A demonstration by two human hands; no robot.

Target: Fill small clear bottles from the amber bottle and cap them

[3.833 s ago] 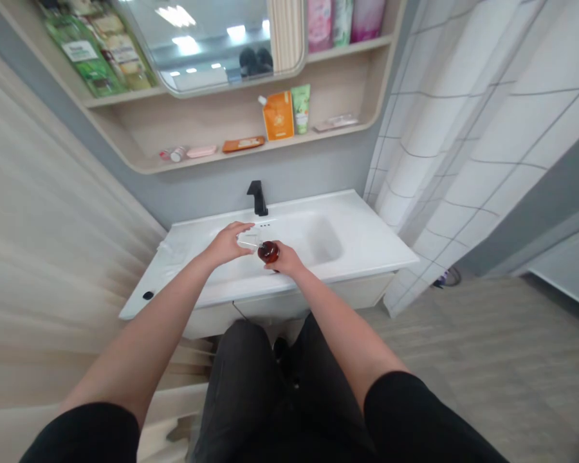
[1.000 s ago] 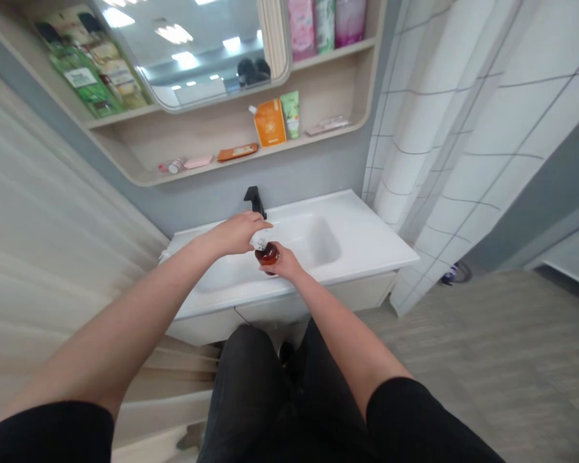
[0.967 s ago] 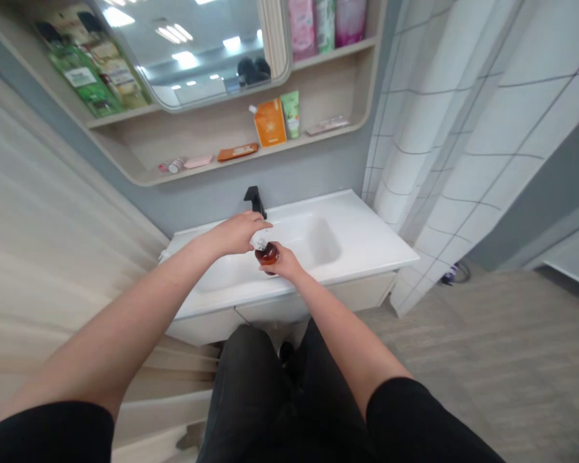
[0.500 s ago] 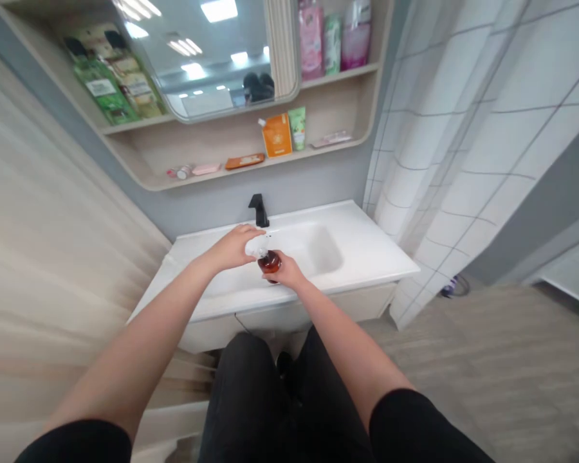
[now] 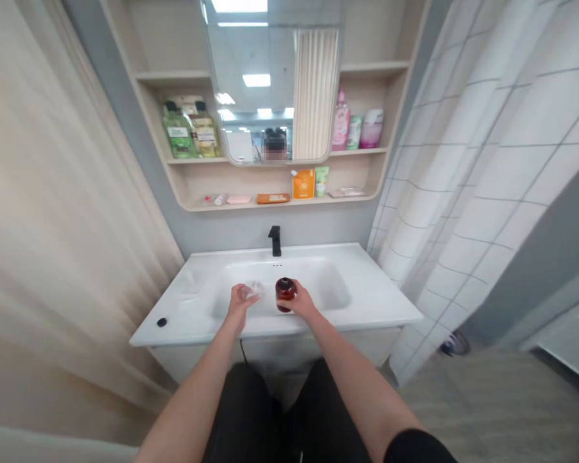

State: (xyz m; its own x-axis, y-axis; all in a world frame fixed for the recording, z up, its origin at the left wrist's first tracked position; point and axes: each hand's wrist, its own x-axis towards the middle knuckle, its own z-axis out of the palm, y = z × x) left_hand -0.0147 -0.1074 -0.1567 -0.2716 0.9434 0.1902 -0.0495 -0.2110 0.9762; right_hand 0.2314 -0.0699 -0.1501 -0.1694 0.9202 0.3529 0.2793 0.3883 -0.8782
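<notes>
A small black object point(image 5: 161, 322) lies on the glossy white sink point(image 5: 371, 302), left of the basin. Above the basin, the left hand point(image 5: 238, 306) curls its fingers, pinching a clear plastic cap point(image 5: 253, 289). That cap sat on the bottle's top earlier; now it is apart, just beside it. Next, 1 round amber bottle point(image 5: 285, 294) stands upright in the right hand point(image 5: 303, 303), fingers wrapped against its side, partly hidden. The 2 hands have dropped lower and separated. Behind them stands 1 slim black faucet point(image 5: 275, 240).
</notes>
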